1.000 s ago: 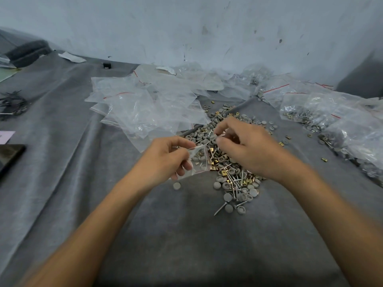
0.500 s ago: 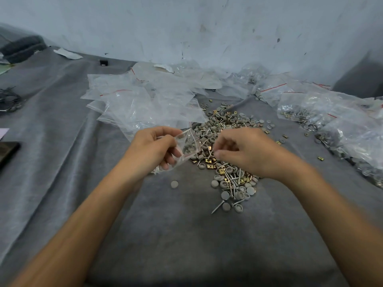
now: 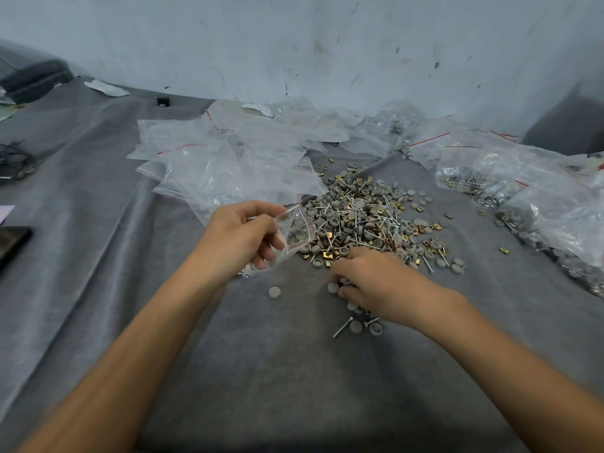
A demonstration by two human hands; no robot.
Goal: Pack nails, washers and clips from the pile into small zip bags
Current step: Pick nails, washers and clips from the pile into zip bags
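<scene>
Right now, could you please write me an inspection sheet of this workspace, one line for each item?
Surface: grey cloth, wrinkled at left.
Job's things: pile of grey washers, nails and brass clips; one washer lies apart.
Clutter: empty bags behind; filled bags at right; black phone at left edge.
Grippers: left hand holds a small zip bag with washers inside; right hand picks at the pile's near edge, fingers curled.
Cables: dark bundle far left, unclear.
Surroundings: stained pale wall.
</scene>
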